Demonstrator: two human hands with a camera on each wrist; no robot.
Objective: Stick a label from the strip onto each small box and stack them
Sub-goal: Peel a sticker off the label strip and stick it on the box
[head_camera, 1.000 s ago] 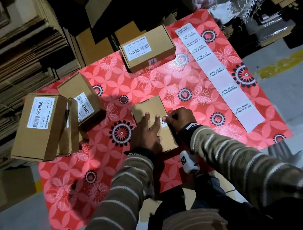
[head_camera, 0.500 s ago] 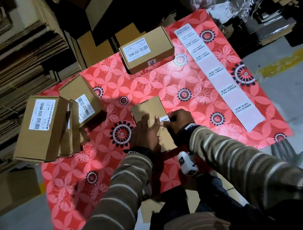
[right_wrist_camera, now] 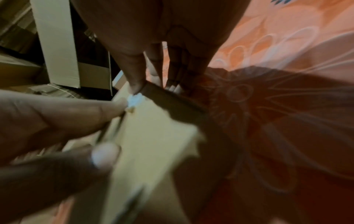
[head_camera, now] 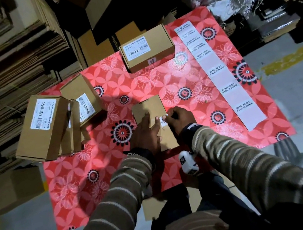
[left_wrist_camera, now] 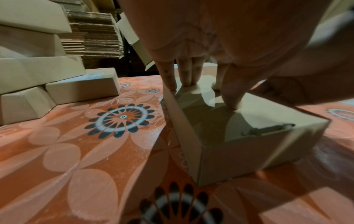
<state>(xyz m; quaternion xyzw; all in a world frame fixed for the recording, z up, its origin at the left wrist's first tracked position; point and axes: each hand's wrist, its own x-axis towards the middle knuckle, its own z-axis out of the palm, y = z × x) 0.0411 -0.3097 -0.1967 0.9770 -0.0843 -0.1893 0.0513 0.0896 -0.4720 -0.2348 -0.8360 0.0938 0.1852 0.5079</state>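
Observation:
A small plain brown box [head_camera: 148, 108] lies in the middle of the red flowered mat [head_camera: 161, 84]. My left hand [head_camera: 147, 134] presses down on its top with straight fingers; the left wrist view shows the fingertips [left_wrist_camera: 188, 84] on the lid of the box [left_wrist_camera: 249, 136]. My right hand [head_camera: 177, 119] pinches a white label [head_camera: 163, 121] against the box's right edge. In the right wrist view the thumb sits on top by the label [right_wrist_camera: 135, 98] and the fingers run down the side. The label strip [head_camera: 218, 74] lies to the right.
A labelled box [head_camera: 147, 49] stands at the back of the mat. More labelled boxes [head_camera: 41, 126] lean in a loose pile at the left edge. Stacks of flat cardboard [head_camera: 3, 49] rise behind and to the left. Grey floor lies at the right.
Both hands stay on the middle box. My right hand has shifted a little, and more of the white label shows between the two hands.

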